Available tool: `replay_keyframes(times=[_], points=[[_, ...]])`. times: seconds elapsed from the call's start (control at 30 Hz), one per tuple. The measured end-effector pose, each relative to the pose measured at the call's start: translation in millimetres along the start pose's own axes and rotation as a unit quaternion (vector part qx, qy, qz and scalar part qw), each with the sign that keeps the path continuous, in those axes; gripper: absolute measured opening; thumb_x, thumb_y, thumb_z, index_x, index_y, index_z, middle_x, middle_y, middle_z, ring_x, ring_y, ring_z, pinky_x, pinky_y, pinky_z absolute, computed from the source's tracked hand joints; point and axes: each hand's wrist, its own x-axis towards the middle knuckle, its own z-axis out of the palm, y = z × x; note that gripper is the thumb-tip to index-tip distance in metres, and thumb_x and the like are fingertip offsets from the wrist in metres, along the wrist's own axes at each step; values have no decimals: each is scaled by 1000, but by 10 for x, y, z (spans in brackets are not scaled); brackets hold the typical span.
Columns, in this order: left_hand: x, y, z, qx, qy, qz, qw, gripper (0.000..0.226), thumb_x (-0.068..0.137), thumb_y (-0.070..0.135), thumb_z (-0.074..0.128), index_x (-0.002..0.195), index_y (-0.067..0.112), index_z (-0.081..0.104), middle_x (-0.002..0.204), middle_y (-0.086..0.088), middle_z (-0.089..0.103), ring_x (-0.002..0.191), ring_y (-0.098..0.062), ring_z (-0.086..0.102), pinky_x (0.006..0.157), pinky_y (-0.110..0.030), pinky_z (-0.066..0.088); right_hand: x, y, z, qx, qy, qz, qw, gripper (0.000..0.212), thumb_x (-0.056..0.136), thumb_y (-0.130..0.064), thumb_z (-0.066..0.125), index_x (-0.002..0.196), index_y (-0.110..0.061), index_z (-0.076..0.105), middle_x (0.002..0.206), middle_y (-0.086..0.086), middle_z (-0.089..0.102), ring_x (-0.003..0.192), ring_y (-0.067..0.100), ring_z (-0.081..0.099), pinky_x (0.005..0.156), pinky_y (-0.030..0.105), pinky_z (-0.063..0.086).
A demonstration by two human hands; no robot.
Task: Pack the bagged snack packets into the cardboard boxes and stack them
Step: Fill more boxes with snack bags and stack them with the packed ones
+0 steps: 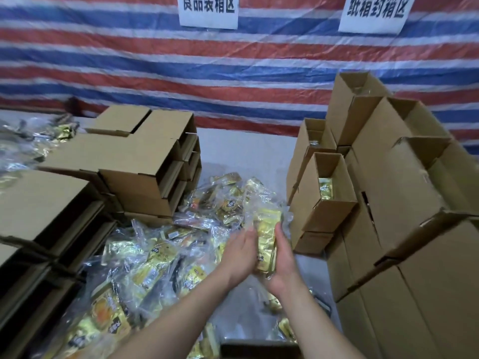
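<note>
My left hand [239, 257] and right hand [281, 263] pressing a bag [267, 239] between flat palms, open box [324, 193] at 1 o'clock, bare table [243, 149] at 12, fingertips hidden.

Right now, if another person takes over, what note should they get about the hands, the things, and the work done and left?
Left hand and right hand press one snack bag between them, above the bag pile.
Empty boxes are stacked on the left.
Open boxes are stacked on the right; at least one shows bags inside.
Done: some boxes filled.
Left: box this bag, then the pile, and stack.
</note>
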Motion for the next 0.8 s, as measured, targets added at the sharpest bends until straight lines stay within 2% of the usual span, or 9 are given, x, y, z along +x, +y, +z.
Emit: replay_keyframes(times=[0.07,0.13,0.2,0.33,0.47,0.53,0.63,0.73,0.8], points=[[21,26,36,85,41,24,995,46,108,32,21,86,12,56,96,-17,57,104,-38,53,99,-51,43,-37,-54,74,5,-39,-9,999,73,71,-67,68,116,-10,74,124,19,68,114,35,65,87,45,57],[8,43,41,125,60,11,990,56,99,44,18,120,11,58,146,-16,42,142,-29,30,118,-49,22,-99,-94,89,0,-60,-14,998,75,76,-66,65,122,-7,71,129,21,64,120,36,62,96,47,53],[1,41,42,139,65,18,988,66,96,50,21,152,16,35,165,-5,16,153,-20,6,124,-47,5,-159,-106,75,-6,-64,-12,998,74,77,-63,65,126,-6,68,131,20,63,121,35,61,99,48,51],[-35,4,37,161,45,22,986,76,99,60,35,160,23,7,168,-1,0,154,-21,0,123,-45,1,-243,-82,-18,17,-46,-20,999,53,81,-52,66,106,-7,76,110,17,71,100,34,69,89,47,54],[-147,-208,-80,-35,-108,-44,993,83,94,67,43,157,19,22,160,-2,33,142,-21,38,120,-42,28,-369,-149,-240,27,-32,-42,998,46,78,-46,73,104,-9,73,97,13,67,82,28,66,76,42,53],[-297,-430,-141,62,-216,-28,974,68,96,66,41,148,22,42,147,-1,50,126,-15,52,111,-37,39,-428,-236,-364,7,-26,-50,998,51,78,-47,75,114,-11,71,99,14,65,84,29,65,75,42,55],[-515,-844,-161,244,-350,8,905,73,89,69,54,147,27,43,146,4,51,122,-11,53,100,-26,41,-480,-329,-497,-7,-14,-43,999,46,76,-50,77,105,-14,75,96,13,67,82,29,66,78,44,56],[-623,-1144,-119,338,-397,20,853,81,83,70,60,149,30,38,153,4,43,136,-18,45,111,-34,37,-540,-322,-546,-16,-39,-24,999,54,70,-48,81,106,-10,71,94,14,69,77,29,69,72,43,59],[-645,-1235,-92,361,-407,34,838,64,92,60,56,146,29,44,150,3,47,134,-21,46,111,-37,38,-611,-296,-550,-43,-64,-15,997,64,55,-47,93,101,-8,74,90,15,71,74,29,70,66,41,59]])
